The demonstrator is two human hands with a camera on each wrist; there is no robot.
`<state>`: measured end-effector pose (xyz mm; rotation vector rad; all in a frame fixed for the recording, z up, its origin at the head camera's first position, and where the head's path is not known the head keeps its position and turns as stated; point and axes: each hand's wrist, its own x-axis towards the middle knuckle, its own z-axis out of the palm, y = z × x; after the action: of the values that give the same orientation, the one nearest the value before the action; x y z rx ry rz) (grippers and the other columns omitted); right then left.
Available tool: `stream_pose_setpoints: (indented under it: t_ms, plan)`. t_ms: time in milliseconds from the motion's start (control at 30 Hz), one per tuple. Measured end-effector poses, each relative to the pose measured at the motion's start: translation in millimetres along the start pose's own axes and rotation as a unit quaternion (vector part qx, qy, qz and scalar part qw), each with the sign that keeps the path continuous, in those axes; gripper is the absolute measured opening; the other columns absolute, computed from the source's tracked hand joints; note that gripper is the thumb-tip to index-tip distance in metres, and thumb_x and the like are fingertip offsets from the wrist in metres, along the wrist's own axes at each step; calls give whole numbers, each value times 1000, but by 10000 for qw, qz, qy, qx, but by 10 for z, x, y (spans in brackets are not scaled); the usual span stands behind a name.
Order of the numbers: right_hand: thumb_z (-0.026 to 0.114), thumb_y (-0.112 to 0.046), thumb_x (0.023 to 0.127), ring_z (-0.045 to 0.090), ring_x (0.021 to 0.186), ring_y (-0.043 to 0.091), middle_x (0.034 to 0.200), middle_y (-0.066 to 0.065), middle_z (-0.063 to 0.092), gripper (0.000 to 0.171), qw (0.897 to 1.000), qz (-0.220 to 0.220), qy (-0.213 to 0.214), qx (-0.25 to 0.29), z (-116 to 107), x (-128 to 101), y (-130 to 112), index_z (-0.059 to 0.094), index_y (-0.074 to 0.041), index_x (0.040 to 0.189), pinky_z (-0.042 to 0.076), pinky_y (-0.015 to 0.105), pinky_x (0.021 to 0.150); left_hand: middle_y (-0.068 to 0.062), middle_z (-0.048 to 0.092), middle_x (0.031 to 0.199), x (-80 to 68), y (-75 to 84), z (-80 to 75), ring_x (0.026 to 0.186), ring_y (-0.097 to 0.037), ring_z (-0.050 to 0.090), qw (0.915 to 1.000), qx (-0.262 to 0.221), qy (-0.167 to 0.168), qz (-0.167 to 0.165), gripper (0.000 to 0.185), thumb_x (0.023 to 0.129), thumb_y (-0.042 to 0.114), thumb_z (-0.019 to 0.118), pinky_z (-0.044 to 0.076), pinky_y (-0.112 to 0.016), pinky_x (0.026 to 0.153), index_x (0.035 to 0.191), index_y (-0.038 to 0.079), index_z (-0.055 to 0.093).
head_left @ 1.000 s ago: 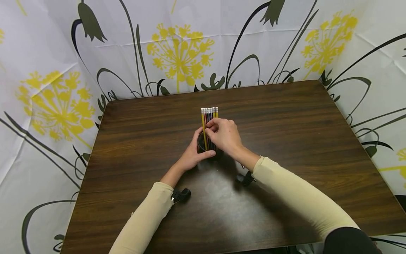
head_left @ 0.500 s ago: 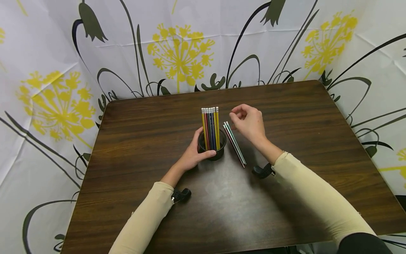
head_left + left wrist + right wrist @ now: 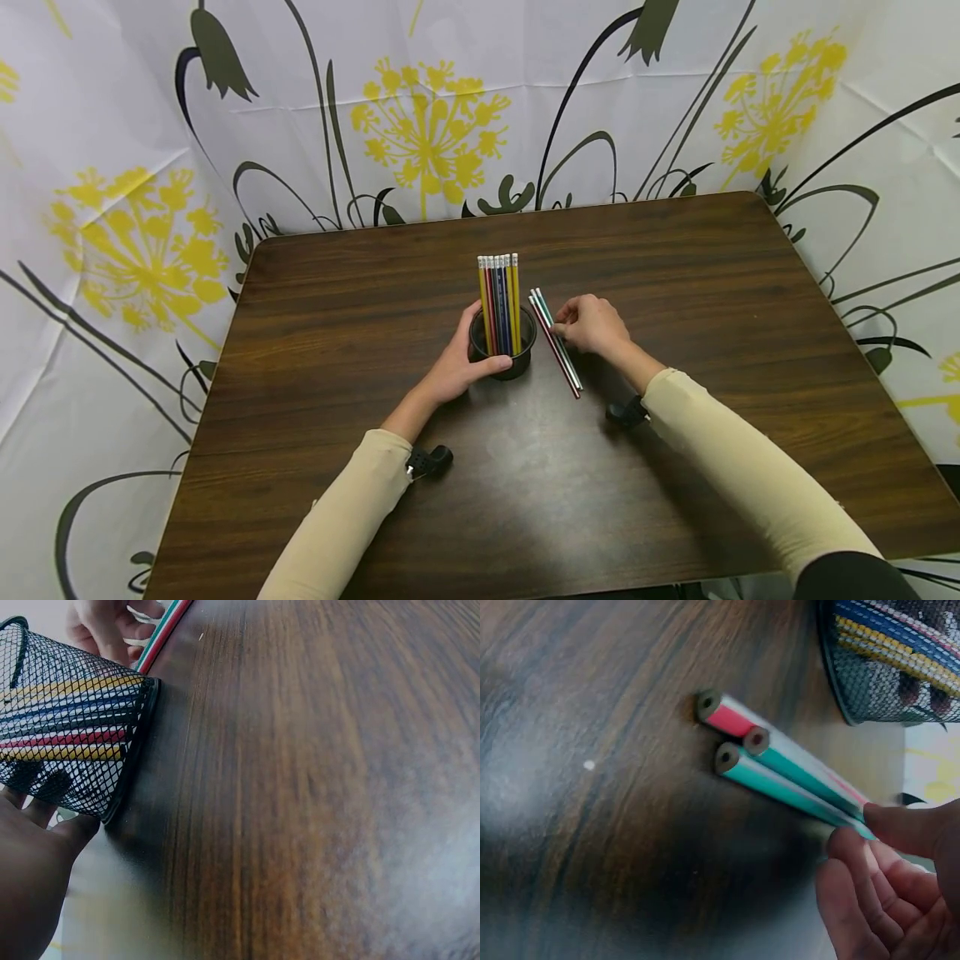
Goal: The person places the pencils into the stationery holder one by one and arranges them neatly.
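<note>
- The left hand (image 3: 457,371) wraps its thumb and fingers round the black mesh pencil cup (image 3: 502,354); in the left wrist view only the palm and the fingers seen dark through the mesh show, the fingertips hidden behind the cup.
- The pencils standing in the cup (image 3: 498,304) rise above that hand; the head view shows their eraser ends in a row, while the left wrist view shows only their yellow, blue and red shafts through the mesh.
- The right hand (image 3: 596,327) lies just to the cup's right, fingers curled, tips on the loose pencils (image 3: 556,342) lying on the wooden table (image 3: 712,333).
- Whether it pinches one pencil or only touches them cannot be told; the head view hides the fingertips' undersides.
- The right wrist view alone shows three loose pencils, one red and two teal, unsharpened ends outward, their far ends covered by the fingers (image 3: 870,877).
- Beyond the hands hangs a flowered cloth backdrop (image 3: 427,125).
</note>
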<state>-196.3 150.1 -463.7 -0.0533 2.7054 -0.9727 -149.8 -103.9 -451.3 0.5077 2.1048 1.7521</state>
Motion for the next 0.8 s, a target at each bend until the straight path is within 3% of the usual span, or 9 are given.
stream_pose_setpoints:
  t_ms: [200,500,800]
  plan:
    - [73,-23,88,62,56,15,72,1,67,15,9996,161,-65,-203,26,11,22,71,-9,94,48,33,56,-19,37,146,8,-4,8,125,-35,47,9998,-173,-15,0,91,89,8,70,35,-52,105,156,17,10]
    - [67,-23,85,62,80,28,92,9,69,15,9939,106,260,-1065,26,5,-47,72,-11,93,50,46,68,-19,40,144,10,17,8,123,-35,50,9998,-208,-9,-59,91,89,7,70,38,-50,103,156,17,9]
    - [69,-20,79,61,81,29,95,10,68,18,9903,189,194,-1360,32,3,-58,71,-11,95,50,47,67,-19,40,144,10,1,10,123,-36,49,9999,-99,-10,-76,91,89,9,70,37,-50,103,156,17,10]
